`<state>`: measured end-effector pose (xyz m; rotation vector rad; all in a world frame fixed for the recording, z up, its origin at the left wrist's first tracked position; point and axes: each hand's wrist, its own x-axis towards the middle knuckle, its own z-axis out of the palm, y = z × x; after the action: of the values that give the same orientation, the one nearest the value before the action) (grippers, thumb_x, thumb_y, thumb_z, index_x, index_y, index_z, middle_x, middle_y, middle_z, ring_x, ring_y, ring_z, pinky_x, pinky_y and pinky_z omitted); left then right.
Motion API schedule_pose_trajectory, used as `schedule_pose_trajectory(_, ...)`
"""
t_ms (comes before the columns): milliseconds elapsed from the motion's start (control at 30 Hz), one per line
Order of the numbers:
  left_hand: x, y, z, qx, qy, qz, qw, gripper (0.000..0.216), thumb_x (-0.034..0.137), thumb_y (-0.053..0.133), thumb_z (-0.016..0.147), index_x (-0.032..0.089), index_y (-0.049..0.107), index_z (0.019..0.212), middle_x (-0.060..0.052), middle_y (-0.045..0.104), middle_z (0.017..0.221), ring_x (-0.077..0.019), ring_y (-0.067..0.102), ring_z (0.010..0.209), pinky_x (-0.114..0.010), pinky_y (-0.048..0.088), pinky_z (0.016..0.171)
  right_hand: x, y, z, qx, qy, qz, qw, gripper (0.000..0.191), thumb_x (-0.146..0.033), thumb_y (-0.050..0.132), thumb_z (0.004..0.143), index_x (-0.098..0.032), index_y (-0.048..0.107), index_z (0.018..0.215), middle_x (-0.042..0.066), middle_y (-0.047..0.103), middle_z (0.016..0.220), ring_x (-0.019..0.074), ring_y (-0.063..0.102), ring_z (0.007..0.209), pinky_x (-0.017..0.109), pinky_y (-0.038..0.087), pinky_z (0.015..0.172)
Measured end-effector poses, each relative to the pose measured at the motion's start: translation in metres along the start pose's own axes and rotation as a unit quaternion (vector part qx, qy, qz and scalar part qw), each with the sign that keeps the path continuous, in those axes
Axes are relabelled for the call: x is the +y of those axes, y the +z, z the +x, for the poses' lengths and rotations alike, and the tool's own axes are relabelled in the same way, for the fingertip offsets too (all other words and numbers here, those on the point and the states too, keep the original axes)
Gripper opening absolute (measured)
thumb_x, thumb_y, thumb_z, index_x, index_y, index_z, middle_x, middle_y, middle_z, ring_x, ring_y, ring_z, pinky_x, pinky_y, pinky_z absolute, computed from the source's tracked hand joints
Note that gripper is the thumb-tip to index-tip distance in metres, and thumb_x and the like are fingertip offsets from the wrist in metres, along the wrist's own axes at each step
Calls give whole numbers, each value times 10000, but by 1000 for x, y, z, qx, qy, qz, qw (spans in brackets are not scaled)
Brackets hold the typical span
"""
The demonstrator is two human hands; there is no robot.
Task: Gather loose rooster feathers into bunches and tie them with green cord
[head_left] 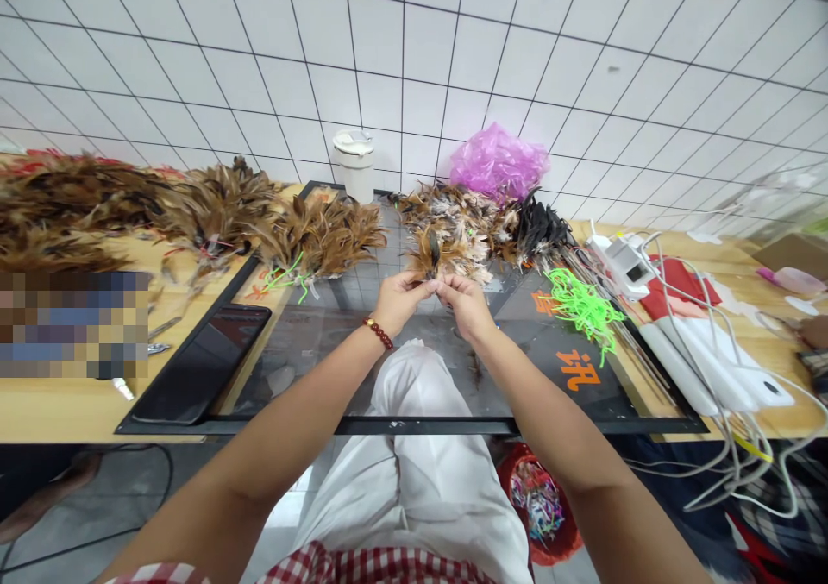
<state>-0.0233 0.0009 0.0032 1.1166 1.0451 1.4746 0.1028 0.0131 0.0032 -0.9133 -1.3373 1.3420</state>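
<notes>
My left hand [399, 297] and my right hand [464, 299] meet over a glass-topped work surface [362, 368], both pinched on a small bunch of brown feathers [429, 258] that fans upward between them. A red bead bracelet sits on my left wrist. Just beyond the hands lies a loose pile of brown and pale feathers [456, 222]. A tied bundle of brown feathers [323, 237] rests to the left of it, with green ties beside it.
More feather bundles [97, 200] cover the wooden table at left. A white cup [354, 163] and a pink plastic bag [498, 163] stand by the tiled wall. Neon green ties [582, 304], black feathers [540, 226], white cables and a power strip [711, 364] lie right. A dark tablet [207, 360] lies left.
</notes>
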Motion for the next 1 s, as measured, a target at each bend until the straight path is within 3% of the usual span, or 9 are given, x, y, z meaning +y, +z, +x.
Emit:
schedule_pose_trajectory(133, 2, -7, 7, 26, -15, -8, 1000, 338, 421, 765, 571, 150, 563, 558, 0, 582, 577, -115, 548, 586, -258, 468, 607, 3, 2, 0, 0, -24, -50, 998, 321, -499, 665, 695, -185, 601, 686, -42, 458, 558, 94, 344, 529, 247, 274, 526)
schedule_pose_trajectory(267, 12, -30, 19, -10, 12, 139, 990, 294, 411, 700, 614, 150, 576, 560, -16, 588, 575, -129, 535, 585, -271, 451, 622, 6, 1, -2, 27, -71, -101, 992, 295, -472, 624, 754, -184, 631, 819, -25, 512, 656, 96, 383, 556, 240, 305, 542)
schedule_pose_trajectory(367, 29, -57, 23, 68, 37, 243, 967, 251, 391, 649, 646, 157, 575, 596, -7, 583, 585, -141, 530, 605, -262, 417, 606, 9, -2, -2, 44, -102, -128, 986, 265, -449, 606, 778, -193, 642, 838, -12, 537, 707, 104, 400, 585, 235, 313, 551)
schedule_pose_trajectory(600, 102, -151, 22, 209, -16, 487, 848, 250, 391, 649, 682, 141, 634, 668, 18, 538, 557, -125, 441, 588, -246, 318, 559, 9, -3, -2, 48, -134, -150, 978, 216, -402, 588, 796, -194, 644, 797, -4, 539, 722, 120, 428, 627, 243, 339, 594)
schedule_pose_trajectory(733, 129, -195, 24, 203, -83, 606, 765, 353, 482, 713, 637, 141, 624, 644, 30, 500, 521, -127, 436, 628, -240, 310, 588, 6, 0, -4, 43, -146, -173, 973, 186, -370, 576, 806, -196, 643, 792, 1, 549, 725, 129, 452, 635, 257, 358, 614)
schedule_pose_trajectory(833, 132, -202, 26, 183, -105, 626, 751, 409, 540, 718, 616, 143, 619, 630, 30, 493, 504, -129, 434, 620, -245, 313, 590, 5, -1, -6, 40, -178, -224, 957, 173, -333, 546, 833, -193, 633, 781, 10, 564, 729, 137, 476, 648, 265, 373, 634)
schedule_pose_trajectory(933, 124, -188, 28, 173, -75, 580, 793, 417, 548, 708, 611, 140, 632, 655, 20, 538, 531, -133, 454, 615, -247, 334, 592, 7, -3, -9, 7, -230, -315, 921, 175, -288, 505, 870, -184, 633, 811, 34, 595, 773, 150, 514, 701, 279, 376, 682)
schedule_pose_trajectory(1000, 117, -173, 31, 155, -48, 568, 807, 393, 542, 696, 605, 157, 622, 617, 12, 533, 515, -147, 465, 598, -257, 334, 577, 7, -4, -12, -42, -268, -401, 875, 184, -264, 480, 893, -185, 641, 853, 51, 620, 817, 164, 537, 764, 297, 356, 732)
